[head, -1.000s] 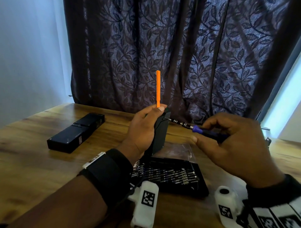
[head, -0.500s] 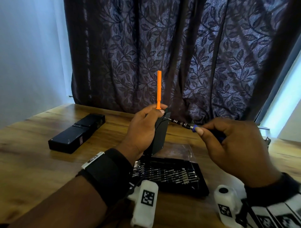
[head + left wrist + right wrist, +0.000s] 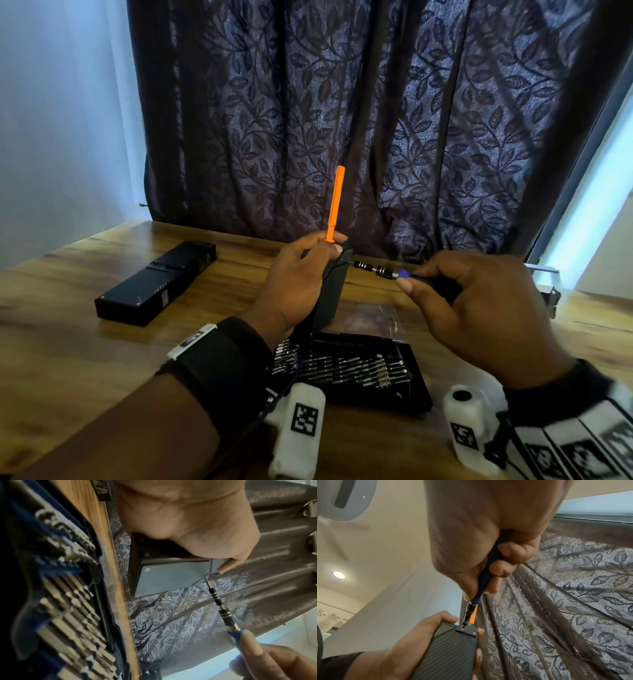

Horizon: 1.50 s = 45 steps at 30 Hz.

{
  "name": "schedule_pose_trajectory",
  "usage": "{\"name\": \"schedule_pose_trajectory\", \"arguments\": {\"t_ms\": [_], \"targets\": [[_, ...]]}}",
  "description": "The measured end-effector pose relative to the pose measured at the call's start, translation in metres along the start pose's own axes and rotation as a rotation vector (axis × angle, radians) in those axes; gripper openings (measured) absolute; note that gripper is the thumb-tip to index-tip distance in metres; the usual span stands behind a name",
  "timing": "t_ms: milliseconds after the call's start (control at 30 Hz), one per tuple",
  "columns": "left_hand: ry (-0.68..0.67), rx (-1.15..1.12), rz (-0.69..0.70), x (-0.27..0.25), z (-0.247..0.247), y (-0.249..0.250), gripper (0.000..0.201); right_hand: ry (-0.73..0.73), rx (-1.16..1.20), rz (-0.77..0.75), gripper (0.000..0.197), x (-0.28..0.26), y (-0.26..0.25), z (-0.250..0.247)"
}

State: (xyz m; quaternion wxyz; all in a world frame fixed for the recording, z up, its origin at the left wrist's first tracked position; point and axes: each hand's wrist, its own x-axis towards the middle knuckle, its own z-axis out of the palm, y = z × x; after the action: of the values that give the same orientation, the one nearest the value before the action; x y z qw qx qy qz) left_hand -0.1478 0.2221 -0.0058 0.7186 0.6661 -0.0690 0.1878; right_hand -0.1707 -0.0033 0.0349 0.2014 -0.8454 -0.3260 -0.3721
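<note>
We grip the black ribbed enclosure (image 3: 330, 298) in the left hand (image 3: 294, 284), with fingers and thumb wrapped round its upper part. It stands nearly upright over the desk (image 3: 68, 359). Its lower end drops behind the left wrist, near the far edge of the bit tray (image 3: 394, 404), and we cannot tell whether it touches the desk. The same hand also pinches an orange spudger (image 3: 334, 205) at the top of the enclosure, and the spudger points straight up in front of the curtain (image 3: 376, 120). The right hand (image 3: 479, 308) is closed round the blue handle of the precision screwdriver (image 3: 376, 269), with thumb and fingertips near the front of the handle. The banded black shaft runs leftward and slightly upward towards the enclosure. In the right wrist view, the driver tip sits on the corner screw of the end plate (image 3: 468, 631), on the thumb side. A second screw (image 3: 474, 633) lies just beside it on the same plate and is not touched. The bit tray lies open on the desk between the two wrists, with rows of metal bits in its blue holder. A clear plastic bag (image 3: 366, 317) lies just behind the tray. A long black box (image 3: 157, 284) rests on the desk well apart to the left.
</note>
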Motion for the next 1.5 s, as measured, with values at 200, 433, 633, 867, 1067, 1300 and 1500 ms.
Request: {"name": "schedule_pose_trajectory", "arguments": {"t_ms": [200,433,633,867,1067,1300,1500], "targets": [[-0.019,0.006,0.010,0.000,-0.001,-0.003,0.041,-0.060,0.008,0.109,0.032,0.001,0.000,0.002],[-0.025,0.062,-0.018,0.001,0.002,-0.010,0.030,-0.296,0.265,0.384,0.052,0.001,0.015,0.010],[-0.030,0.078,-0.010,0.002,0.000,-0.013,0.025,-0.209,0.294,0.345,0.029,-0.001,0.018,0.011],[-0.057,0.082,-0.024,-0.001,0.000,-0.012,0.027,-0.175,0.267,0.346,0.034,-0.001,0.019,0.012],[-0.039,0.079,-0.018,0.000,0.001,-0.011,0.021,-0.227,0.294,0.392,0.044,0.000,0.015,0.012],[-0.056,0.066,-0.025,0.001,0.000,-0.013,0.025,-0.294,0.382,0.446,0.047,0.000,0.011,0.008],[0.043,-0.082,-0.126,0.004,0.004,-0.004,0.031,-0.300,0.470,0.444,0.012,0.001,0.009,0.009]]}}
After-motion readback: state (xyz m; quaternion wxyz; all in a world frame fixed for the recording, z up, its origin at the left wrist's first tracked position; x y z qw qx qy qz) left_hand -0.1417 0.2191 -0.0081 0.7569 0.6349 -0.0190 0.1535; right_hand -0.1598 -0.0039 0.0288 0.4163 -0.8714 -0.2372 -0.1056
